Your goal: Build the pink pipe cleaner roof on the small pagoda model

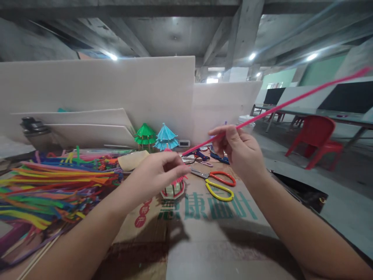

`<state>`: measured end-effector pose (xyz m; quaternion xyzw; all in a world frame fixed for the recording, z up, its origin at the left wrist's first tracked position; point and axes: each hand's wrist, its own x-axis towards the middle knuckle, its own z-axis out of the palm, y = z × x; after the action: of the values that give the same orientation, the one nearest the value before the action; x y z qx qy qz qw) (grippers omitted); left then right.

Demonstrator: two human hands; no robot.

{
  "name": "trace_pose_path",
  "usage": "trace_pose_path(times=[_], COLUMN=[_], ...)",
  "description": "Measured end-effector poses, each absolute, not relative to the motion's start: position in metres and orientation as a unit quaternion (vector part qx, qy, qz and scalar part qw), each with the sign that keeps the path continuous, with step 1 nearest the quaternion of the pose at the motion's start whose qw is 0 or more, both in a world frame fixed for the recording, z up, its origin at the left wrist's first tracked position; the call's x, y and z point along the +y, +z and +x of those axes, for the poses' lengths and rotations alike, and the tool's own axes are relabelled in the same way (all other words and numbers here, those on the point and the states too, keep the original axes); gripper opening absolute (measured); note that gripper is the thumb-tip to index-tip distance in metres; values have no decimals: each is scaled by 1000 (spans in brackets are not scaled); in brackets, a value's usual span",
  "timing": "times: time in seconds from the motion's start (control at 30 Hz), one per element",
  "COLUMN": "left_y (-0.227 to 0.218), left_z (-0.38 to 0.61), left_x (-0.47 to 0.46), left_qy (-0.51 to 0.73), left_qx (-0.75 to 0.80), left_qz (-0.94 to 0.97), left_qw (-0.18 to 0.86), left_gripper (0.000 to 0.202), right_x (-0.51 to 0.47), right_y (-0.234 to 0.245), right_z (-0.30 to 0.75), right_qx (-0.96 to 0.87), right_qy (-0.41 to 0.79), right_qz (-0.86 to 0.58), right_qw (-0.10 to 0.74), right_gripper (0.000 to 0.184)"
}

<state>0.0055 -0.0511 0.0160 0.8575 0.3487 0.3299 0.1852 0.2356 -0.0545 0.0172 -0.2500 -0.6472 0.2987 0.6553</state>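
Note:
A long pink pipe cleaner [279,105] runs slanting from my left hand up past my right hand to the upper right. My right hand [241,149] pinches it partway along between thumb and fingers. The lower end meets the curled fingers of my left hand [163,169], where the exact grip is partly hidden. Just below that hand stands a small pavilion-like model [173,191] with a pale many-sided base, dark posts and pink pieces on top, partly covered by the hand. Scissors [214,181] with one orange and one yellow handle lie spread on the cardboard beside it.
Many coloured pipe cleaners [58,186] are heaped at left. Green [145,135] and blue [166,136] roofed models stand behind, near white boards [96,85]. A dark bottle [36,134] stands far left. Printed cardboard [204,233] covers the table; a red chair [316,136] is beyond at right.

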Motion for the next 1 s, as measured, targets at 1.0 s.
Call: trace_pose_path(times=[1.0], left_y=[10], left_z=[7], left_x=[-48], left_qy=[369], left_qx=[314], left_qz=[855], left_qw=[182], left_gripper=[35], right_x=[-66], right_y=[21], right_z=[232], right_qx=[-639], right_qy=[215], right_qz=[-176], right_qw=[717], right_gripper=[29])
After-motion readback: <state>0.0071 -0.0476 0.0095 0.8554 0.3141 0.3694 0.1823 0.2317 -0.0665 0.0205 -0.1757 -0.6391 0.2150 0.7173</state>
